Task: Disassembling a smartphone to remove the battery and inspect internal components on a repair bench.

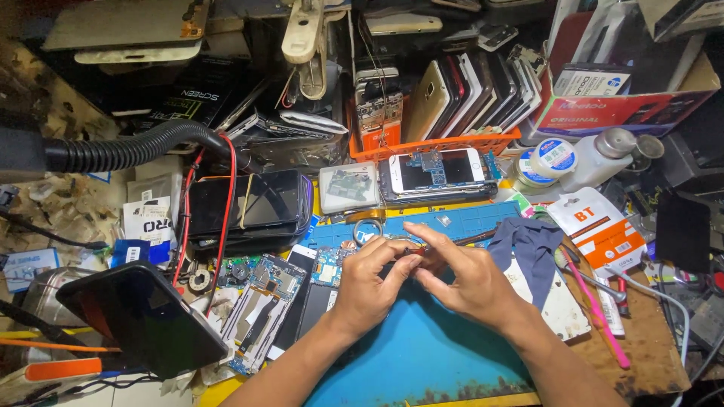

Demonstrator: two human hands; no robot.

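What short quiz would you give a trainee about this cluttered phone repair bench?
1. True or false: both hands meet over the blue mat.
2. What stands in the orange basket at the back?
a) phones on edge
b) paint cans
c) books
3. Which colour is the toothbrush lying beyond the right hand?

Key
1. True: the left hand and the right hand touch fingertips there, pinching something too small to identify.
2. a
3. Pink.
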